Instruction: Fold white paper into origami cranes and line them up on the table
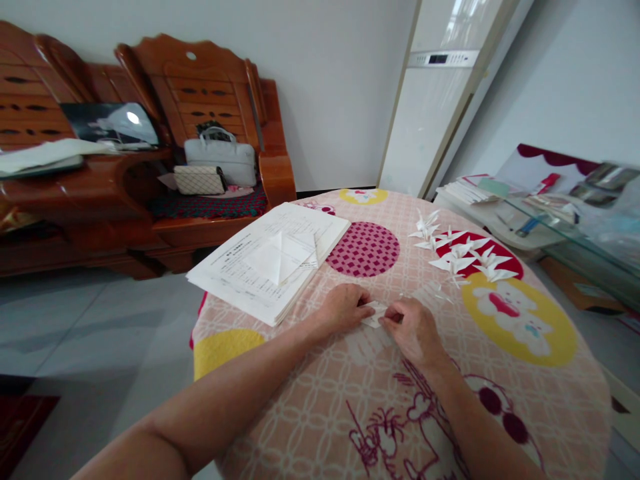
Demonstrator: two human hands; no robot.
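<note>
Between my two hands, at the middle of the round table, is a small folded piece of white paper (373,316). My left hand (346,308) pinches its left side. On the right edge of the same paper, the thumb and fingers of my right hand (411,327) are closed. Several white paper cranes (457,253) stand in a group at the right back of the table. To the left lies a stack of printed sheets (240,267), with loose folded white paper (287,257) on top.
A patterned cloth covers the table (300,413). Behind it on the left are carved wooden chairs (200,87) holding a grey handbag (220,160) and a quilted purse (199,180). A glass shelf (555,233) with clutter stands close on the right. A tall white air conditioner (430,100) is at the back.
</note>
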